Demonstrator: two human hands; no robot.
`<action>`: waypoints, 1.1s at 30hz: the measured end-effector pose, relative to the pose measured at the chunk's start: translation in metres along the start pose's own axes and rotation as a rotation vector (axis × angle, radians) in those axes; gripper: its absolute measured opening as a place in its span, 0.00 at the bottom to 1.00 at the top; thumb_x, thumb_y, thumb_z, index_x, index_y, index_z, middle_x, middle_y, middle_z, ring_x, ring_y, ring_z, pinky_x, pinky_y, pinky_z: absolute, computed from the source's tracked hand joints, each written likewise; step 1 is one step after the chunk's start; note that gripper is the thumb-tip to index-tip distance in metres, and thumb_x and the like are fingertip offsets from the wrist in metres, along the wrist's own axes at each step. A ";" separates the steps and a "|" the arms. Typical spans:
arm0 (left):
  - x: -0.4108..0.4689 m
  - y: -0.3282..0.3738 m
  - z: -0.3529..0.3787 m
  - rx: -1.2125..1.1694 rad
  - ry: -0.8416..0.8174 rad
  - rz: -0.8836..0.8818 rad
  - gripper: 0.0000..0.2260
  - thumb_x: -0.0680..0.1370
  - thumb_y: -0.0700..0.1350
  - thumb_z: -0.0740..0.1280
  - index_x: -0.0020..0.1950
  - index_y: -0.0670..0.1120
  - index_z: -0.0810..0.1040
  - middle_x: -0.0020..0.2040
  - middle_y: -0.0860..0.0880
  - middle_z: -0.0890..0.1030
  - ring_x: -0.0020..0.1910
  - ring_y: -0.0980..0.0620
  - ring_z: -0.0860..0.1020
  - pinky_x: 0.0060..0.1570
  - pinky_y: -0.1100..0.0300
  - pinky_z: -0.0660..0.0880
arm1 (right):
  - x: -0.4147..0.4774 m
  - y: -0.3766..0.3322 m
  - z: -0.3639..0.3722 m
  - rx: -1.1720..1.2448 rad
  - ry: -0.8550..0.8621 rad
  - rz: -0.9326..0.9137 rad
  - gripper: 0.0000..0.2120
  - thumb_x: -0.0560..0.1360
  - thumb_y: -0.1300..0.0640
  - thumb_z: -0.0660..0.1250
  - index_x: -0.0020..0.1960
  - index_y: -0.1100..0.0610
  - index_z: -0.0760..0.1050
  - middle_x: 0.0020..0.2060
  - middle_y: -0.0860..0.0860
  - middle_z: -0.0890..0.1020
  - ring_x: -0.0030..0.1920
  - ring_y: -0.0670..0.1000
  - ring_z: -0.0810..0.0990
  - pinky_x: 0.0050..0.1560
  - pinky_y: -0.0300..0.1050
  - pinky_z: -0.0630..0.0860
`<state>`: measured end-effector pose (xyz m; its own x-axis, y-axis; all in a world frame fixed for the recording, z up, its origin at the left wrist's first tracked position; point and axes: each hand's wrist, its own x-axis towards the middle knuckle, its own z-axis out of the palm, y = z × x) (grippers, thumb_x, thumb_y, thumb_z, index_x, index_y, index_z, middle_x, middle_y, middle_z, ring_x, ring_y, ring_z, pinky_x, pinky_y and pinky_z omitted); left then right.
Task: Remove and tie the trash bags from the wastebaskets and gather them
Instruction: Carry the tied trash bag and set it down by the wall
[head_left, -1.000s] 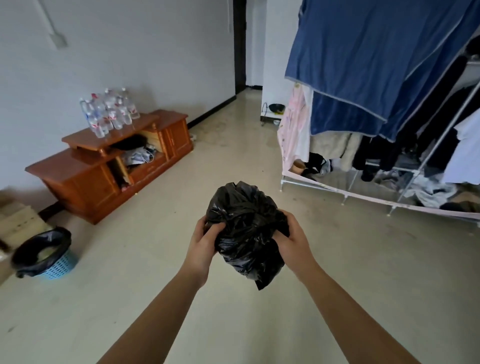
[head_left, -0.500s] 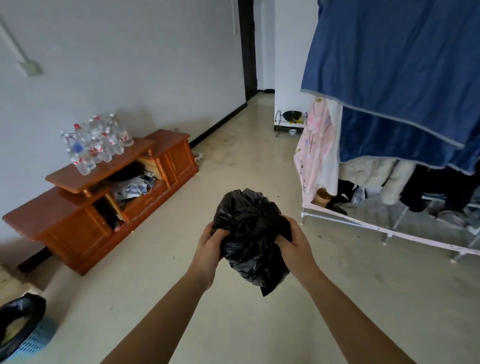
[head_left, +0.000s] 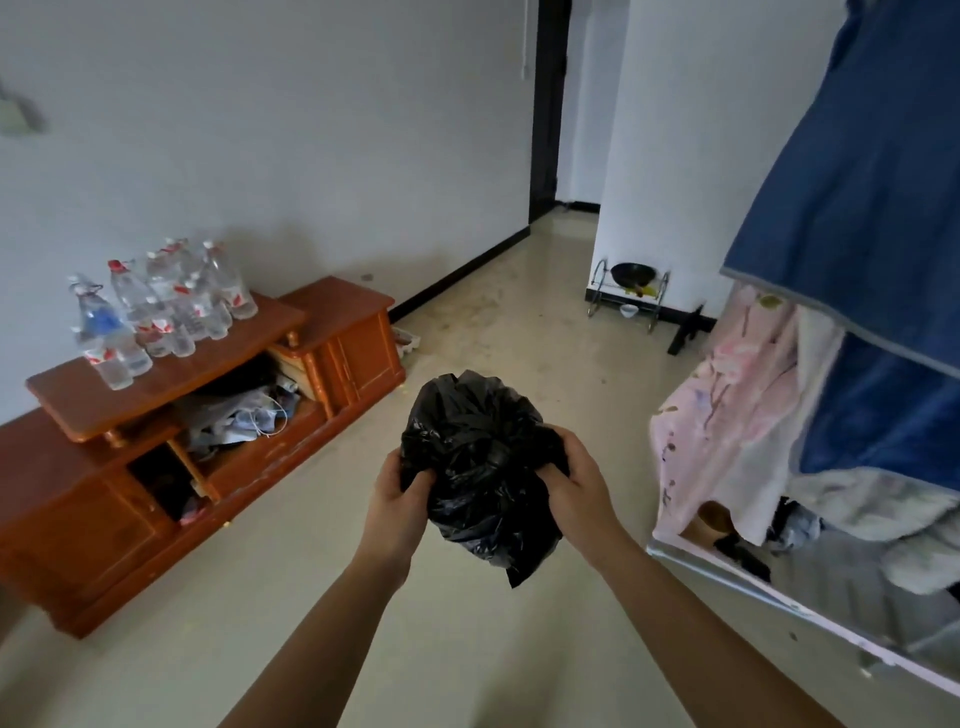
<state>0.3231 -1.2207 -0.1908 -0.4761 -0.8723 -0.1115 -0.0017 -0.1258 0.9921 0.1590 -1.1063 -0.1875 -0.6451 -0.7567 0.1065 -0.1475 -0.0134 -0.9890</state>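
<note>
Black, crinkled plastic makes up the trash bag (head_left: 480, 462), held in mid-air over the floor, to the right of the wooden TV cabinet (head_left: 208, 415). It looks light, soft and slippery, so the bunched film is the best place to grip. Left hand (head_left: 397, 501) and right hand (head_left: 574, 488) clamp their fingers into its two sides. Water bottles (head_left: 161, 306) stand on the cabinet.
</note>
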 end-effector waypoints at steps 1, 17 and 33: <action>0.027 0.005 0.002 0.014 0.004 0.003 0.14 0.82 0.41 0.63 0.67 0.49 0.73 0.60 0.48 0.81 0.60 0.47 0.80 0.62 0.44 0.77 | 0.027 0.002 0.004 -0.013 0.001 0.004 0.15 0.79 0.63 0.62 0.59 0.45 0.74 0.55 0.42 0.81 0.57 0.42 0.79 0.56 0.40 0.74; 0.515 0.067 0.157 0.023 0.005 0.045 0.08 0.82 0.45 0.63 0.56 0.54 0.79 0.56 0.49 0.83 0.57 0.46 0.81 0.59 0.38 0.77 | 0.501 0.063 -0.038 0.033 0.207 -0.036 0.18 0.79 0.65 0.59 0.62 0.48 0.75 0.55 0.40 0.80 0.57 0.40 0.78 0.57 0.37 0.75; 0.980 0.124 0.243 -0.045 0.095 0.087 0.09 0.83 0.44 0.61 0.61 0.51 0.78 0.57 0.49 0.83 0.57 0.48 0.81 0.58 0.46 0.79 | 1.012 0.106 -0.021 0.007 0.043 -0.025 0.17 0.80 0.65 0.60 0.63 0.49 0.74 0.57 0.44 0.81 0.59 0.44 0.79 0.61 0.45 0.76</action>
<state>-0.3575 -1.9762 -0.1631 -0.3872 -0.9214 -0.0325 0.0759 -0.0670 0.9949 -0.5256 -1.8600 -0.1824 -0.6726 -0.7275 0.1356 -0.1587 -0.0371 -0.9866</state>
